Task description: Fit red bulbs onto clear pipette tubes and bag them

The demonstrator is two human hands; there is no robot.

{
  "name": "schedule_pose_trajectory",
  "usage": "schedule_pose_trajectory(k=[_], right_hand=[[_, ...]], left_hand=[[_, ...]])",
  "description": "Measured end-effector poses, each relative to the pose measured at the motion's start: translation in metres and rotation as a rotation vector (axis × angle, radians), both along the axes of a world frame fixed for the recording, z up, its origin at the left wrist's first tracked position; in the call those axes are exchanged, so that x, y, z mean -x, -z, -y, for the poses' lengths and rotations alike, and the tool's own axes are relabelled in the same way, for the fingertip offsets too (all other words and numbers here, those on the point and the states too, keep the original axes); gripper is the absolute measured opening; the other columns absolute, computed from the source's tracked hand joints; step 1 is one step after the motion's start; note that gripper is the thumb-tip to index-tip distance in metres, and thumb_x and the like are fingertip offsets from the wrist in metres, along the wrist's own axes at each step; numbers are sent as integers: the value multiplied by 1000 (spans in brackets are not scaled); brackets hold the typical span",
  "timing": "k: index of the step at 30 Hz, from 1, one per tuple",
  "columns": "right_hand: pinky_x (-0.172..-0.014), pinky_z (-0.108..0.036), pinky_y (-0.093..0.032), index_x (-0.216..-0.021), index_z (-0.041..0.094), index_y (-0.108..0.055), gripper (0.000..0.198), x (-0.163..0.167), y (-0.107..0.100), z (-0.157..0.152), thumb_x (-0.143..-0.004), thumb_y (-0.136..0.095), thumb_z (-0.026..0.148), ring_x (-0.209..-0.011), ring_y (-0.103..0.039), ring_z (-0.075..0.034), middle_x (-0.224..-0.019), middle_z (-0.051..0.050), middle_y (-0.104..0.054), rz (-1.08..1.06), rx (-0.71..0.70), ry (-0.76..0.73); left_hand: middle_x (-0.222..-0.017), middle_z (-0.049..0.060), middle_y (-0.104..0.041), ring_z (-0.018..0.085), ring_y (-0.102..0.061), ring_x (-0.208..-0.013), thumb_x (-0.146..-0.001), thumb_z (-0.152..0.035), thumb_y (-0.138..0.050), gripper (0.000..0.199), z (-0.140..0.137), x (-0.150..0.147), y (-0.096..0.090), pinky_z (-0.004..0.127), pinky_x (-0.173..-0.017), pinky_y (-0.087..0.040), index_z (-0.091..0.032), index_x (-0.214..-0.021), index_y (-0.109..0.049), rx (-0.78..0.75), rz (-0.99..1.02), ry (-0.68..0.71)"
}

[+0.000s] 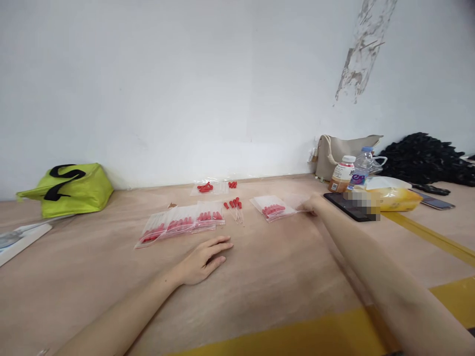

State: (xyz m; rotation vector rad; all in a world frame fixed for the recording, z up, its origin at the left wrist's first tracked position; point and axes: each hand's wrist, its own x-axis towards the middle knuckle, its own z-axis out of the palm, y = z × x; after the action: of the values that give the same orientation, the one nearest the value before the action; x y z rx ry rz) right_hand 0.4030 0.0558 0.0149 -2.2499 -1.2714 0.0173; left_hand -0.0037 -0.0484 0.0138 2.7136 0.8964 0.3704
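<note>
My left hand (205,259) rests on the brown tabletop, fingers outstretched and empty. Above it lie several loose glass droppers (236,203) with red rubber bulbs. To their left, clear zip bags (180,221) holding red-bulbed droppers overlap in a row. On the other side is a zip bag (273,209) with more red bulbs inside. Further right, my right hand (314,203) is at a thin clear bag (295,201), its fingers closed at the bag's edge and partly blurred. Near the wall, a bag of loose red bulbs (205,187) lies beside a smaller red group (232,185).
At right are a black phone (347,205), a yellow tissue pack (395,195), a drink bottle (342,174), a clear bottle (361,165), a grey bag (347,146) and a black feathery pile (423,158). A lime-green bag (76,190) stands left. Yellow tape (297,341) crosses the front.
</note>
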Motion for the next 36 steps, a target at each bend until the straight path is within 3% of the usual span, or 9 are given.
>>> schedule_pose_trajectory(k=[6, 8, 12, 15, 18, 22, 26, 30, 36], right_hand=[[-73, -26, -44, -96, 15, -64, 28, 30, -24, 22, -78, -45, 25, -86, -58, -18, -90, -10, -64, 25, -228, 17], [-78, -27, -43, -97, 14, -64, 29, 62, -24, 43, -81, -42, 23, -87, -57, -18, -100, -11, -60, 85, -460, -233], [-86, -32, -41, -103, 22, -61, 30, 130, -3, 95, -79, -43, 17, -101, -51, -19, -118, -9, -51, 167, -363, -959], [-89, -33, -39, -108, 20, -58, 33, 157, 7, 125, -79, -43, 15, -104, -49, -19, -116, -11, -52, 173, -231, -1332], [-81, -29, -42, -101, 17, -61, 28, 158, 1, 132, -76, -52, 26, -93, -55, -18, -106, -10, -58, 68, -110, -1468], [-69, -25, -44, -86, 17, -64, 24, 152, -12, 102, -76, -52, 34, -75, -58, -15, -83, -4, -64, -165, -20, -1357], [-60, -21, -41, -70, 15, -58, 11, 161, -6, 50, -71, -54, 25, -65, -56, -12, -69, -2, -62, -285, -124, -913], [-62, -23, -41, -84, 14, -54, 28, 185, -2, 10, -66, -60, 34, -71, -56, -15, -77, -4, -61, -205, -147, -600], [-68, -29, -41, -94, 12, -54, 30, 205, -7, -11, -73, -54, 33, -84, -56, -22, -97, -14, -57, -68, -27, -503]], left_hand=[[-136, 0, -33, 18, -33, -123, -90, -28, -34, 39, 0, 0, 0, 37, -101, -30, -31, -129, -34, 6, -12, 0], [-139, 1, -28, 20, -29, -125, -89, -30, -35, 46, 1, 1, 0, 38, -102, -28, -30, -134, -22, -15, 11, -23], [-144, 7, -14, 23, -19, -129, -86, -32, -42, 68, 3, 2, 1, 43, -104, -22, -23, -138, 0, -130, 126, -107], [-143, 6, -17, 25, -20, -129, -84, -33, -45, 63, 4, 1, -1, 44, -104, -22, -24, -137, -11, -195, 135, -65], [-139, 2, -30, 23, -26, -127, -86, -31, -44, 48, 3, 0, -4, 43, -104, -23, -29, -131, -30, -167, 60, 85], [-134, 1, -38, 21, -32, -124, -86, -30, -44, 41, 1, -2, -5, 44, -104, -22, -30, -126, -40, -108, 11, 181], [-128, 2, -47, 19, -40, -119, -87, -29, -42, 37, -2, -2, -3, 40, -102, -29, -27, -124, -44, -26, -15, 218], [-129, 2, -46, 19, -39, -120, -88, -29, -42, 37, -2, -2, -3, 40, -102, -30, -27, -124, -44, -21, -9, 208], [-128, 2, -47, 20, -41, -118, -87, -30, -42, 37, -1, -3, -4, 41, -101, -30, -27, -124, -45, -13, 1, 209]])
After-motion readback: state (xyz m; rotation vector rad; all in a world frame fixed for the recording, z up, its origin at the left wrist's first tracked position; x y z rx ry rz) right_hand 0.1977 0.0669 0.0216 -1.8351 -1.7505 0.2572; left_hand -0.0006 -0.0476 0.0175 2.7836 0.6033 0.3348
